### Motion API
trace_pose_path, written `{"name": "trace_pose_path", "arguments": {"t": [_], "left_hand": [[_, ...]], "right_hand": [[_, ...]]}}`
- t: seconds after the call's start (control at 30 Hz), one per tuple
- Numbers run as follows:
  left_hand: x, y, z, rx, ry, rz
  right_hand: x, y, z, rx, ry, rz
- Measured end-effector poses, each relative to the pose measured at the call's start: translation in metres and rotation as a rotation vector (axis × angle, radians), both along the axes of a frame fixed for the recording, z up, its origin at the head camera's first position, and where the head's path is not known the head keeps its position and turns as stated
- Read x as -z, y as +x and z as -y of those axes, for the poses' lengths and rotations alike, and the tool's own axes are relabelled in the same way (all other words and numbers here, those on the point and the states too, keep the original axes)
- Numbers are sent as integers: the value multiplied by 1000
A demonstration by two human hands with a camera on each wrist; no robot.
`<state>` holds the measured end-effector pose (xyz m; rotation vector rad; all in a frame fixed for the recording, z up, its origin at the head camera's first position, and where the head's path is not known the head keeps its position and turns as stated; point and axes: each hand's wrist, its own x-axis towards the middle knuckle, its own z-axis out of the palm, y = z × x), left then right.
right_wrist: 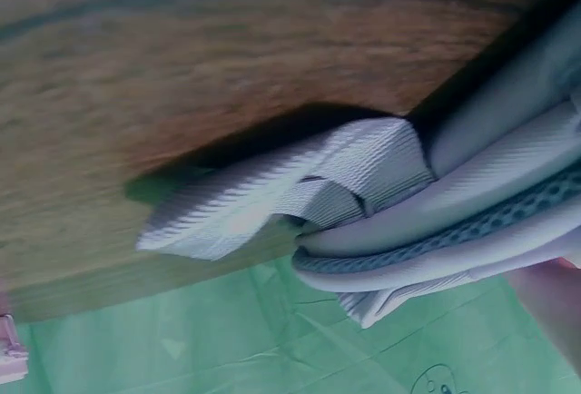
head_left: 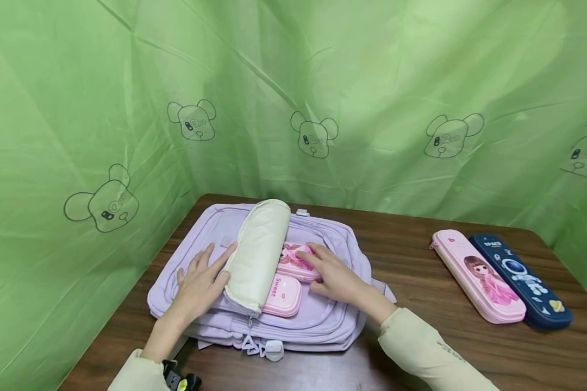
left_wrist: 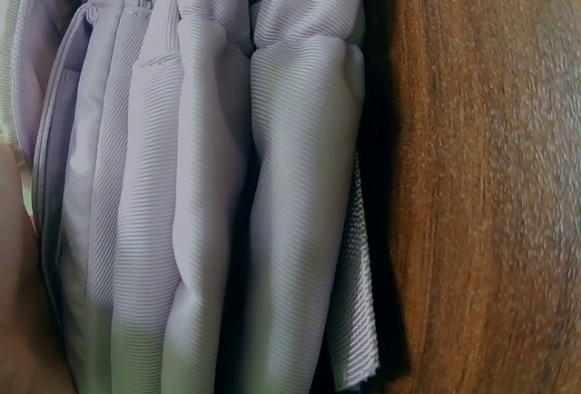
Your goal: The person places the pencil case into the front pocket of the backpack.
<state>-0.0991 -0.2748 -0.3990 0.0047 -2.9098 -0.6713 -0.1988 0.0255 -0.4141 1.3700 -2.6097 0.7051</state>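
A lilac backpack (head_left: 323,320) lies flat on the table, its cream-lined flap (head_left: 261,252) folded over in the middle. My left hand (head_left: 198,285) rests on the backpack's left side with fingers spread, index finger and thumb against the flap's edge. With my right hand (head_left: 339,279) I hold the right end of a pink pencil case (head_left: 289,268) with a doll picture, fingers over its top and thumb at its near side. Its left end is hidden under the flap. Nearer me, a second pink pencil case (head_left: 286,298) marked "Sweet" also sticks out from under the flap.
On the table's right lie another pink pencil case (head_left: 484,282) with a doll picture and a navy space pencil case (head_left: 523,282), side by side. A strap (right_wrist: 281,185) juts from the backpack's right side. Green cloth (head_left: 372,81) surrounds the wooden table (head_left: 406,266).
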Motion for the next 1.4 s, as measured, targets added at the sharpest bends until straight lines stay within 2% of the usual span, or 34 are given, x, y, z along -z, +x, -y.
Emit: {"name": "trace_pose_path", "arguments": {"t": [0.6,0.93,1.13,1.4], "left_hand": [[1,3,1,-3,-11,-3],[0,2,0,0,-7,-2],[1,1,1,-1,-6,-1],[-2,0,2,-6,-10,10]], "right_hand": [[-1,0,12,-19,29,43],[-2,2,17,22,51,73],[-5,7,6,4,73,115],[-7,22,-24,-4,64,26]]}}
